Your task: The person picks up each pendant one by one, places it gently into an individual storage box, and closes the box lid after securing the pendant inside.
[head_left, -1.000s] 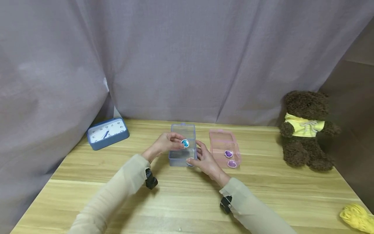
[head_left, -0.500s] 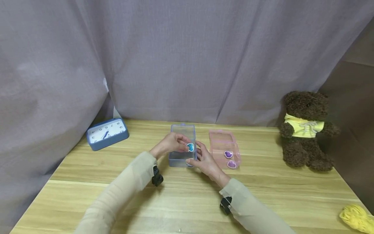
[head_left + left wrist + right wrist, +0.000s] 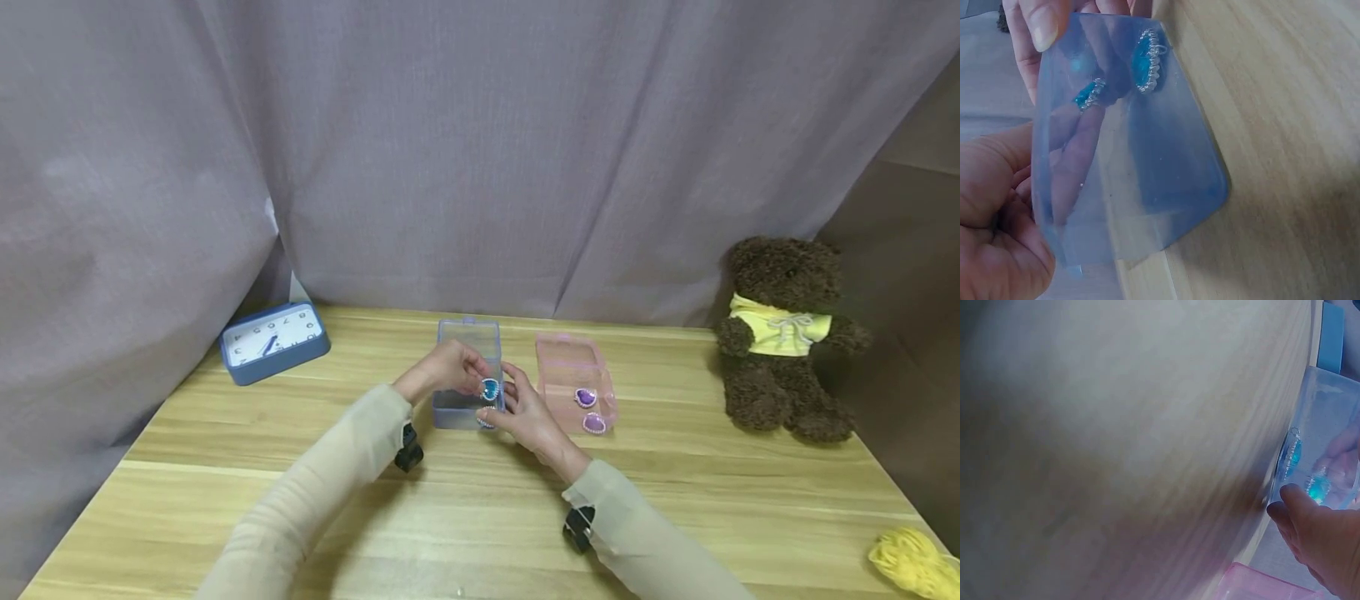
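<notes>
The left hand (image 3: 456, 367), pinching a blue gem (image 3: 490, 389), has gone lower into the blue box (image 3: 453, 418), so the gem looks nearly down. The right hand (image 3: 534, 419) grips the box's right side.

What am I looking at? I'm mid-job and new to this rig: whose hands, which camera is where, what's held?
No machine here: this is a person working bare-handed. The widest picture comes from a camera on the head, looking down at a wood-grain table; the other two come from a camera on each wrist. The left hand pinches a blue beaded-edge gem inside the open, clear blue box, while the right hand grips that box's right side. A second blue gem lies inside too. To the right lies an open pink box with two purple gems, and farther right a brown teddy bear and a yellow yarn bundle. A blue clock is at the left.
</notes>
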Available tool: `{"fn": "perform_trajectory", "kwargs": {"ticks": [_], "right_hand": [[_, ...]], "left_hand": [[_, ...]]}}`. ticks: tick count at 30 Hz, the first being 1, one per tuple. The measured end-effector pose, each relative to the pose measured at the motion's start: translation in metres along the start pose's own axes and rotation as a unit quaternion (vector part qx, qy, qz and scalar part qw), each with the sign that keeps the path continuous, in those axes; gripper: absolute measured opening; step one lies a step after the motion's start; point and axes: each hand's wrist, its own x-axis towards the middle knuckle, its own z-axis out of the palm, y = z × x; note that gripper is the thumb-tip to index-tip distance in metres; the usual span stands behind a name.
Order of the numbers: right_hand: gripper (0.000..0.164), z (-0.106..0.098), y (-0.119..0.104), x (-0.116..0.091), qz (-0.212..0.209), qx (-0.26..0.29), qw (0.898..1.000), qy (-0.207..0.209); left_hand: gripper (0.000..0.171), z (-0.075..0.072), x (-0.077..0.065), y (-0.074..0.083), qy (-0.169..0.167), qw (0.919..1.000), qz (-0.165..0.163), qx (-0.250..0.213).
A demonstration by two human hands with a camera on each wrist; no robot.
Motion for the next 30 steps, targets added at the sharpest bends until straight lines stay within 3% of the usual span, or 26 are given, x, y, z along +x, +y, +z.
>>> {"fn": "perform_trajectory", "kwargs": {"ticks": [8,17,30], "right_hand": [[0.085,0.001,-0.001,0.0,-0.006,0.005,1.0,0.0],[0.084,0.002,-0.001,-0.001,-0.004,0.008,1.0,0.005],[0.083,0.001,0.0,-0.002,-0.009,0.011,1.0,0.001]], "left_hand": [[0.017,0.004,0.001,0.001,0.009,0.9996,0.014,0.021],[0.014,0.007,0.001,0.0,0.023,0.9963,0.034,0.076],[0.012,0.013,0.001,-0.003,0.078,0.9791,0.072,0.173]]}}
